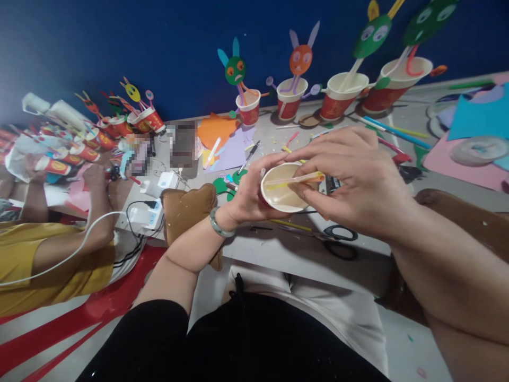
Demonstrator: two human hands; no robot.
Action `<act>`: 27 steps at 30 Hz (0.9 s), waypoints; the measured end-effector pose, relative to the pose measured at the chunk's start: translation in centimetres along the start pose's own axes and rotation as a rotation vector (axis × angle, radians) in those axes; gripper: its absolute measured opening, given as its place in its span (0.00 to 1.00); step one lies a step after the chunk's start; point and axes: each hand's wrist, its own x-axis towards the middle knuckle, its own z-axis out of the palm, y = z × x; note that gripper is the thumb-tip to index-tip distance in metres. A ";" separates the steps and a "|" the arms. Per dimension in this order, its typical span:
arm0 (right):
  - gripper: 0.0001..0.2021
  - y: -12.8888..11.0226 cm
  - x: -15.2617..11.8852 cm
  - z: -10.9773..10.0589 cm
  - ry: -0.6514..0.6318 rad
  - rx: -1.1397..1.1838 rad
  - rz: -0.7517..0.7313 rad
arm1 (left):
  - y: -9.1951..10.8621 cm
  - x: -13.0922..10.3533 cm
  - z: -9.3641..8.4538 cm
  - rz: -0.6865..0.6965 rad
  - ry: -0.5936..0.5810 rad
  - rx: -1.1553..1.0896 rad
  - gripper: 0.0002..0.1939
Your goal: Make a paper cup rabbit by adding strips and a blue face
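Note:
My left hand [248, 193], with a bangle at the wrist, is wrapped round a paper cup [284, 201] whose mouth tilts toward me. My right hand [353, 180] reaches over the rim and pinches yellow and orange drinking straws [317, 177], which lie across the cup's opening and partly inside it. Its fingertips hide part of the straws and rim. Just below the cup, black-handled scissors [340, 232] lie on the table beside a yellow straw [292, 225].
Red paper cups with straw-and-paper figures, such as a green-headed one [249, 114] and an orange-headed one [289, 106], line the blue wall. Coloured paper [217, 130], a black pen [249, 156] and a brown cushion [186, 212] lie about. Left, a person in yellow [71, 260] sits near a power strip [147, 215].

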 end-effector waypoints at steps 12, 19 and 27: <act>0.07 -0.3 0.3 -0.2 -0.061 0.032 0.061 | 0.1 -0.2 -0.3 -0.036 -0.068 0.167 0.54; 0.08 -0.1 0.1 0.5 -0.043 -0.005 0.025 | 0.1 -0.4 -0.1 -0.141 -0.055 0.045 0.53; 0.07 0.1 -0.1 1.0 0.033 -0.042 -0.096 | 0.0 -0.6 -0.2 -0.141 -0.106 0.102 0.56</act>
